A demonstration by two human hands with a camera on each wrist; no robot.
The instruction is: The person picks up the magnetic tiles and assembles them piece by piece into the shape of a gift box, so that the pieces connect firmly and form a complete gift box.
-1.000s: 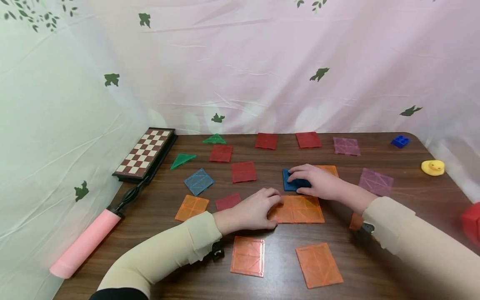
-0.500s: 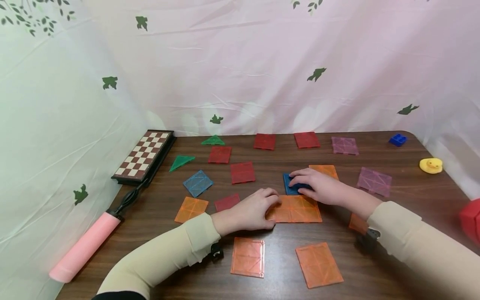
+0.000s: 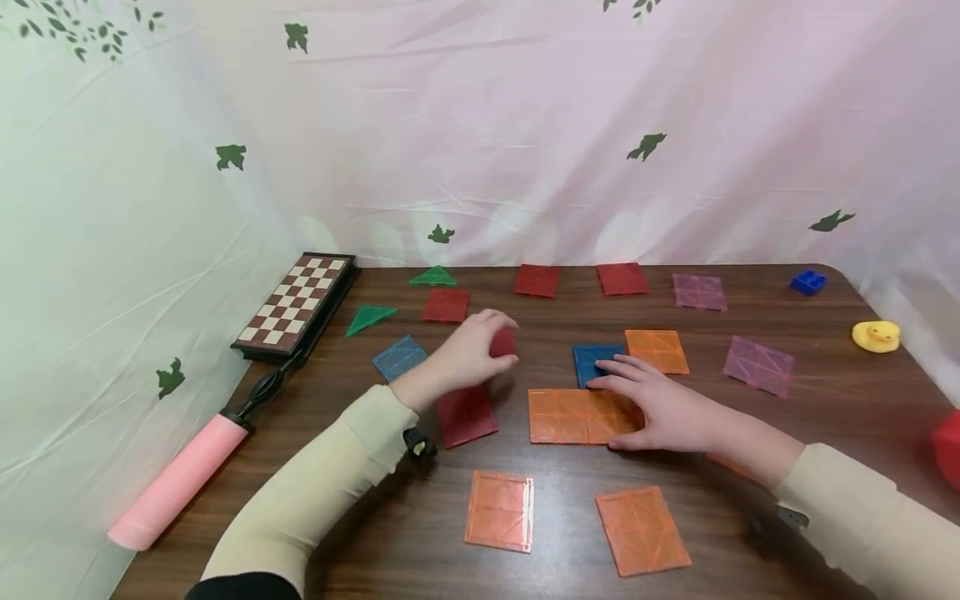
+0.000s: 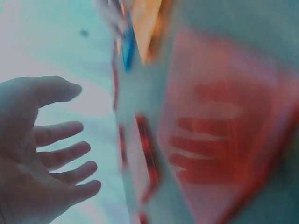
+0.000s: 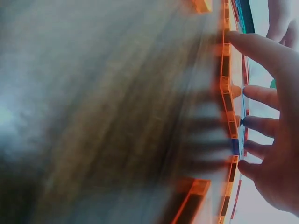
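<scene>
My left hand (image 3: 468, 354) hovers with parted fingers over a red square tile (image 3: 503, 342), which it partly covers; in the left wrist view its fingers hold nothing. Below its wrist lies a second red tile (image 3: 468, 421), large and blurred in the left wrist view. My right hand (image 3: 671, 408) spreads across two joined orange square tiles (image 3: 566, 417). Its thumb is at their near edge, and its fingertips reach over the blue tile (image 3: 587, 358) behind them. Another orange tile (image 3: 657, 350) lies beside the blue one.
Red, purple (image 3: 759, 365) and green (image 3: 369, 318) tiles lie scattered around. Two orange tiles (image 3: 643, 533) are near the front. A chessboard (image 3: 294, 304) and a pink-barrelled pump (image 3: 180, 483) flank the left; a yellow duck (image 3: 876, 336) and blue block (image 3: 808, 282) stand right.
My left hand has left the orange tiles and moved left and away from me, over the red tiles. My right hand has drawn back from the blue tile onto the orange pair.
</scene>
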